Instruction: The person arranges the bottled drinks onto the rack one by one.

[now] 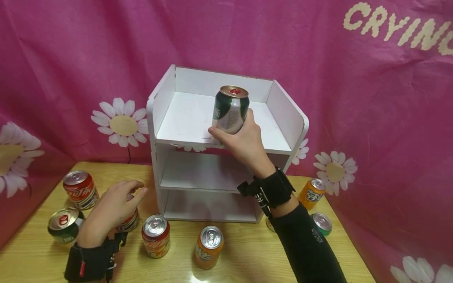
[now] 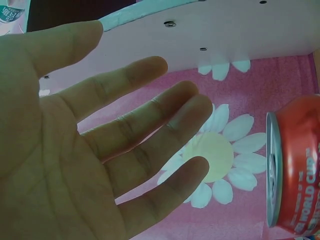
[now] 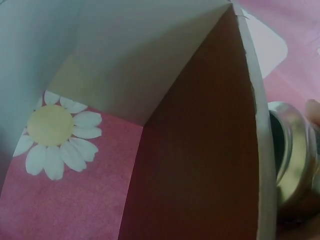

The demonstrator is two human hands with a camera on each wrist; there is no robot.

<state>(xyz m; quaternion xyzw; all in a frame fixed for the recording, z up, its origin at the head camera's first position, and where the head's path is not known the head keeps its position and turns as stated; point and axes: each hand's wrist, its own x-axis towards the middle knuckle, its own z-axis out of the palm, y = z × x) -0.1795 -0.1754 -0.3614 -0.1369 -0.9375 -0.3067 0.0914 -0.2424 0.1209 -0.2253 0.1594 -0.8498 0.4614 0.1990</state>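
table (image 1: 247,257) lies nearest, an orange can (image 1: 209,251) standing on it with a red can (image 1: 155,240) to its left. just beyond, another can (image 1: 131,224) is partly hidden by the left hand (image 1: 112,208), whose fingers are loosely extended and hold nothing. farther off, the right hand (image 1: 244,141) grips an upright green-and-white can (image 1: 231,110) at the front of the top level of a white shelf (image 1: 184,118); whether it rests there i cannot tell. behind hangs pink cloth (image 1: 226,35) printed with daisies (image 1: 123,125).
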